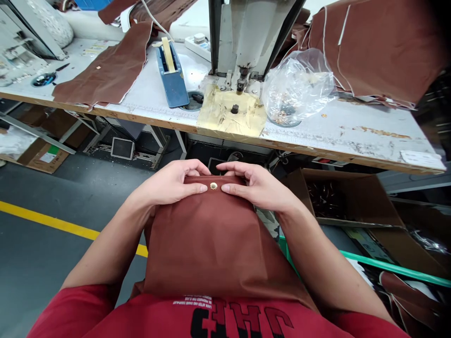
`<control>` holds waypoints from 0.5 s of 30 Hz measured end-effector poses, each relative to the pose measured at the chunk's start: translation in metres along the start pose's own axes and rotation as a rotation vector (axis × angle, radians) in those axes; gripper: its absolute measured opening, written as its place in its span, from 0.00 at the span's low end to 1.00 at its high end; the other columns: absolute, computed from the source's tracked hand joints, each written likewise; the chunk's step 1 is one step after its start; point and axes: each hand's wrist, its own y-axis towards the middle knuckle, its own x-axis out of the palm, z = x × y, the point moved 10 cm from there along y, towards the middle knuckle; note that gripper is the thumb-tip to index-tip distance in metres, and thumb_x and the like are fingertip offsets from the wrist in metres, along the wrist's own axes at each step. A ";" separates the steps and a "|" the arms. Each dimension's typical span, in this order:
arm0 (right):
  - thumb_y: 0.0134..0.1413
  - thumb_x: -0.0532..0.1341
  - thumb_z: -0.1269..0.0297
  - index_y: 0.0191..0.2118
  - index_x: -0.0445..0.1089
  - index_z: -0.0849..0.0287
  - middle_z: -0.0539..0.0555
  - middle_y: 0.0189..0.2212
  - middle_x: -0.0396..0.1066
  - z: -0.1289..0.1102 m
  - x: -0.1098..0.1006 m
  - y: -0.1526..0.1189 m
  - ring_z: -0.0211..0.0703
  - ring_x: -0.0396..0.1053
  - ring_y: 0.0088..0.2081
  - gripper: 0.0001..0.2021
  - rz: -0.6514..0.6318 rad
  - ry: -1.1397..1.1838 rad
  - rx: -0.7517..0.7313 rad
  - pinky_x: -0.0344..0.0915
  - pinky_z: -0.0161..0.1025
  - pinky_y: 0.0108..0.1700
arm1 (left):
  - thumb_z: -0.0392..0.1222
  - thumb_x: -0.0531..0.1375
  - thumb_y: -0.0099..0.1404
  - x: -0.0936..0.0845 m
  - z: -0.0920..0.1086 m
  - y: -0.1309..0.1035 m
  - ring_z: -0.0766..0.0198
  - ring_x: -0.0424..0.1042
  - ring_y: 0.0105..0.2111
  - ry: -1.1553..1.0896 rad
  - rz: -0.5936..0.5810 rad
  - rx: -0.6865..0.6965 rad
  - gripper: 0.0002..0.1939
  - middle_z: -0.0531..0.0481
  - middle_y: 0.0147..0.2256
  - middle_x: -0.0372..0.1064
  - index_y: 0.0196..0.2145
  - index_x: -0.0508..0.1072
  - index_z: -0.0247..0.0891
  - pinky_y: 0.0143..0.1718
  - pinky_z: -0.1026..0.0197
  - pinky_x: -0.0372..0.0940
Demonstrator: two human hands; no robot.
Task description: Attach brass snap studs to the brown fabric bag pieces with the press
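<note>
A brown leather-like piece (211,239) lies over my lap, its top edge raised toward the bench. Near that edge sits a round gold snap button (213,186). My left hand (178,182) pinches the edge just left of the snap, thumb on top and fingers behind. On the other side, my right hand (253,184) grips the same edge, its thumb close to the snap. The fingertips behind the material are partly hidden. Beyond my hands, a press machine (243,47) stands on the bench, with a dark die (234,109) on its yellow-taped base.
On the workbench (366,126) are a blue tape dispenser (172,84), a clear plastic bag (299,84) of small metal parts, and brown sheets (109,70) at left. Stacked brown pieces (380,47) rest at right. A cardboard box (355,197) stands below the bench.
</note>
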 end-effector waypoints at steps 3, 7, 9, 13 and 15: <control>0.59 0.63 0.59 0.61 0.67 0.57 0.59 0.57 0.71 -0.015 -0.019 0.004 0.56 0.69 0.56 0.25 0.213 -0.367 -0.105 0.64 0.53 0.59 | 0.49 0.65 0.61 -0.038 -0.019 0.000 0.58 0.75 0.36 0.145 0.271 -0.040 0.14 0.49 0.36 0.78 0.42 0.73 0.40 0.36 0.60 0.65; 0.62 0.60 0.55 0.62 0.66 0.58 0.60 0.57 0.72 -0.029 -0.007 0.016 0.56 0.71 0.56 0.25 0.197 -0.467 -0.145 0.66 0.52 0.58 | 0.47 0.67 0.58 -0.091 -0.035 -0.017 0.61 0.73 0.33 0.259 0.730 -0.056 0.14 0.52 0.31 0.75 0.38 0.71 0.39 0.36 0.61 0.63; 0.63 0.59 0.51 0.63 0.65 0.58 0.60 0.57 0.71 -0.035 0.005 0.025 0.57 0.71 0.56 0.26 0.162 -0.452 -0.147 0.66 0.52 0.58 | 0.48 0.67 0.58 -0.099 -0.040 -0.021 0.65 0.70 0.29 0.162 0.855 -0.040 0.14 0.55 0.28 0.72 0.36 0.69 0.39 0.33 0.63 0.61; 0.61 0.57 0.40 0.69 0.55 0.59 0.63 0.61 0.67 -0.035 0.029 0.040 0.61 0.68 0.59 0.38 0.171 -0.455 -0.111 0.67 0.55 0.57 | 0.46 0.68 0.58 -0.076 -0.042 -0.010 0.71 0.64 0.23 -0.316 0.854 0.051 0.15 0.60 0.22 0.65 0.32 0.65 0.39 0.28 0.68 0.58; 0.58 0.58 0.37 0.72 0.47 0.59 0.65 0.64 0.63 -0.025 0.034 0.043 0.64 0.67 0.60 0.45 0.230 -0.462 -0.051 0.67 0.58 0.57 | 0.46 0.67 0.59 -0.045 -0.042 0.003 0.70 0.70 0.25 -0.646 0.716 0.033 0.16 0.58 0.23 0.68 0.31 0.63 0.39 0.28 0.69 0.60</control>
